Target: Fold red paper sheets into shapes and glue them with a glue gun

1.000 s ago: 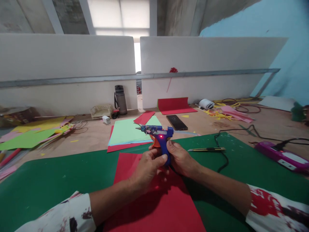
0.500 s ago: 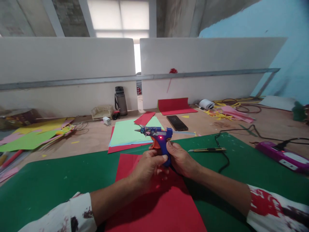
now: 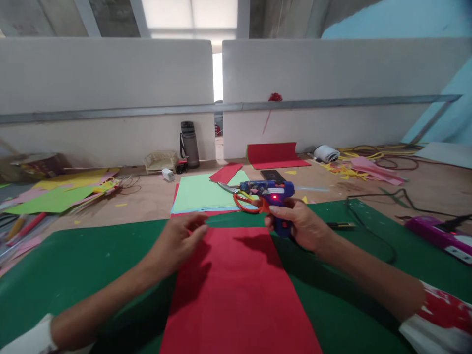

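My right hand [image 3: 304,223] is wrapped round the handle of a blue hot glue gun [image 3: 258,187] with an orange trigger and a lit red light. Its nozzle points left, and a pale glue stick [image 3: 313,189] shows behind it. My left hand [image 3: 184,241] hovers over the upper left of a red paper sheet [image 3: 239,295], fingers loosely curled and thumb apart from the index finger; I see nothing clearly held. Just beyond the gun, scissors [image 3: 245,205] with orange and yellow handles lie by the pale green paper stack [image 3: 195,194], partly hidden by the gun.
A green cutting mat [image 3: 121,255] covers the near table. A utility knife [image 3: 341,225] lies right of my right hand. The gun's black cord [image 3: 372,238] runs toward a purple power strip [image 3: 431,233]. Behind are a phone [image 3: 271,175], folded red paper [image 3: 276,155] and a bottle [image 3: 191,147].
My left hand has let go of the glue gun and moved left and down. The right hand has carried the gun right, uncovering the scissors. The head view has shifted slightly.
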Demonstrator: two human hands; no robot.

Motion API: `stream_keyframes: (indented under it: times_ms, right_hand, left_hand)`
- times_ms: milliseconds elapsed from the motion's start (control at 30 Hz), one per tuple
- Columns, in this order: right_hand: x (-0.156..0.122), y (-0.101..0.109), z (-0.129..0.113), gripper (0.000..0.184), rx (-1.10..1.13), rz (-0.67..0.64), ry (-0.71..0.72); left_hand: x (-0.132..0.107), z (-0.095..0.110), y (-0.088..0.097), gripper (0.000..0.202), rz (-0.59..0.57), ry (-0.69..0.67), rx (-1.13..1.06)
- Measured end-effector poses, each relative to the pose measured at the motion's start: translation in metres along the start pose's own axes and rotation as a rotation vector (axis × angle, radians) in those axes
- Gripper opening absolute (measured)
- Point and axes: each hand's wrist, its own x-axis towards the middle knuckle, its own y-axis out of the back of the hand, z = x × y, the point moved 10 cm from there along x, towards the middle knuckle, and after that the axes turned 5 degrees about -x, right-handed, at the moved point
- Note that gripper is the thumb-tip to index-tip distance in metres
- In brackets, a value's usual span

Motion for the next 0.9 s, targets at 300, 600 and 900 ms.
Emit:
stream_keyframes:
  times_ms: [300, 600, 900]
  right_hand:
    - [-0.009, -0.031, 0.027, 0.025, -0.216, -0.228, -0.101]
    - [-0.014, -0.032, 0.034, 0.037, -0.287, -0.243, -0.138]
    - [-0.013, -0.049, 0.027, 0.045, -0.854, -0.321, -0.074]
  left_hand:
    - [-0.007, -0.069, 0.023, 0.058, 0.042, 0.303, 0.002]
    - [-0.008, -0.064, 0.018, 0.054, 0.083, 0.274, 0.003]
    - [-0.019, -0.059, 0.026, 0.053, 0.116, 0.221, 0.141]
